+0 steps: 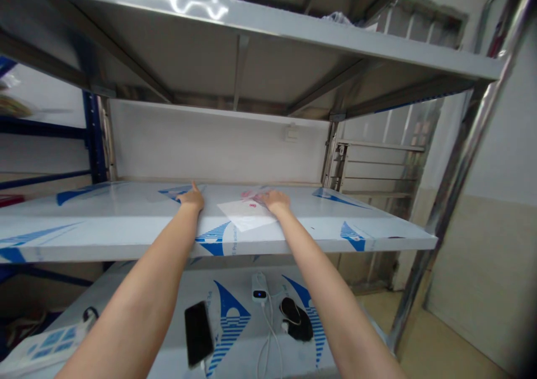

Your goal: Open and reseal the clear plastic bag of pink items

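Both my arms reach over the middle shelf, which is covered in white film with blue print. My left hand is near the shelf surface, thumb raised and a finger stretched out, holding nothing. To its right lies a flat, see-through plastic bag with red print, whitish over its front part. My right hand is at the bag's far right corner, its fingers closed on the plastic. The fingertips are partly blurred against the bag.
An upper shelf hangs above my hands. On the lower shelf lie a black phone, a white power bank with cables, and a black pouch-like item. A metal post stands at right, blue racking at left.
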Tool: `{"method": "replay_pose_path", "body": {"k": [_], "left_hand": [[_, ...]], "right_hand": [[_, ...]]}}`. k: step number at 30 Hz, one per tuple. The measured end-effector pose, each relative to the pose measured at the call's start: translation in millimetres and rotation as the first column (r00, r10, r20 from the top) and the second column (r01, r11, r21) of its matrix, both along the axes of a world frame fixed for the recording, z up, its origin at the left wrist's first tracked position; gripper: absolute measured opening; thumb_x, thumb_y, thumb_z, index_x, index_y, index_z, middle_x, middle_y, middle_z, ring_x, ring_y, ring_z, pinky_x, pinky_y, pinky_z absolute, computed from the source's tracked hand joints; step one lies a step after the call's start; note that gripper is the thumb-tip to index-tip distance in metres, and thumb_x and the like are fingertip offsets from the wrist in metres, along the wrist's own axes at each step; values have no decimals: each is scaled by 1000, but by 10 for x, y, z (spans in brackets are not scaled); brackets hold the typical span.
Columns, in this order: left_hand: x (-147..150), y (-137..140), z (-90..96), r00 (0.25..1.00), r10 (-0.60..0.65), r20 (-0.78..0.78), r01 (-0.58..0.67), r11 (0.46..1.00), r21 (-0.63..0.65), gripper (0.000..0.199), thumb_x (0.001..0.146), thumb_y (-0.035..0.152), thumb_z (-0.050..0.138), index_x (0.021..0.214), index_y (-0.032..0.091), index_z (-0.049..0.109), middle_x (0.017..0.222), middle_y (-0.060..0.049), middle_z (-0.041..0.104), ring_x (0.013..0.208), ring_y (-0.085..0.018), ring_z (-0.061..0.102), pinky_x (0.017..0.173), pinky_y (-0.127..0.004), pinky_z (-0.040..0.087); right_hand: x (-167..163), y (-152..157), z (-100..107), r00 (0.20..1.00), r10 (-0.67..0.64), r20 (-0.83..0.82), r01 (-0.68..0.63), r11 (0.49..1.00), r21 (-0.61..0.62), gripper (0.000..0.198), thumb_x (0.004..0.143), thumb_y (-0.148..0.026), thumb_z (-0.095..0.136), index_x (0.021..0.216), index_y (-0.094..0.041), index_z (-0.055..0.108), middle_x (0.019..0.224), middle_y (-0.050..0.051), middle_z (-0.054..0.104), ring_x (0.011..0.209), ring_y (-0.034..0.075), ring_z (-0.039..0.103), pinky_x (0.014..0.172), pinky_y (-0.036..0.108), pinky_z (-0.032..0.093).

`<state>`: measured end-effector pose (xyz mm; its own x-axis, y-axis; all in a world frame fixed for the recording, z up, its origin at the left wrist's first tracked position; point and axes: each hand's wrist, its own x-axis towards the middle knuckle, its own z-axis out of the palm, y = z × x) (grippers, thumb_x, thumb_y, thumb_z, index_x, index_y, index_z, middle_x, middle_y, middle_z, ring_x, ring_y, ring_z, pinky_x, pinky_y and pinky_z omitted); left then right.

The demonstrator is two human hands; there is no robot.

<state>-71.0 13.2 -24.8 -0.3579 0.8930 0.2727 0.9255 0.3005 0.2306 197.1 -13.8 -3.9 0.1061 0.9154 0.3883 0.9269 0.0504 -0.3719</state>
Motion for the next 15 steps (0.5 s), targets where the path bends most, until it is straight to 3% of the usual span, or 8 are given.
{"method": "replay_pose_path", "body": {"k": [2,4,8,9,11,15], "left_hand": [[28,6,7,1000,-16,-4,16,1000,6,74,80,10,37,149,-1,13,124,-35,55,117,-42,54,91,-57,37],[20,10,9,997,-14,-74,21,995,95,66,81,12,34,145,-2,27,125,-35,54,118,-41,53,91,-56,37],[-178,16,5,962,53,-268,27,958,286,54,88,26,37,137,7,47,136,-29,48,134,-43,33,97,-63,28],[-254,17,10,966,73,-247,-7,966,259,52,88,33,40,134,11,52,134,-27,51,134,-44,32,96,-65,28],[-402,16,35,990,105,-97,-96,992,87,44,87,38,47,123,16,61,127,-24,58,125,-46,44,90,-64,35],[-550,14,116,996,7,-88,0,997,80,36,85,30,51,113,12,64,117,-28,62,113,-39,57,83,-52,45]], "right_hand": [[-15,10,-5,999,-44,-26,46,995,84,41,96,-42,42,117,-17,66,113,18,67,109,31,61,92,43,41],[-2,-1,3,992,-110,-60,120,973,197,39,98,-35,36,117,-18,65,111,16,67,107,29,61,92,43,39],[20,-39,-7,994,-114,-3,109,951,290,33,97,-28,39,116,-17,63,116,15,65,113,29,56,93,43,37],[18,-43,-17,995,-101,22,91,955,282,32,96,-27,40,117,-16,62,117,15,64,114,29,55,93,43,36],[11,-39,-39,995,-79,66,61,968,243,32,95,-25,43,120,-16,61,118,15,63,117,29,53,94,43,34],[-1,-1,-58,989,-49,142,21,981,193,32,92,-20,45,119,-17,62,119,15,62,117,28,51,94,43,33]]}}
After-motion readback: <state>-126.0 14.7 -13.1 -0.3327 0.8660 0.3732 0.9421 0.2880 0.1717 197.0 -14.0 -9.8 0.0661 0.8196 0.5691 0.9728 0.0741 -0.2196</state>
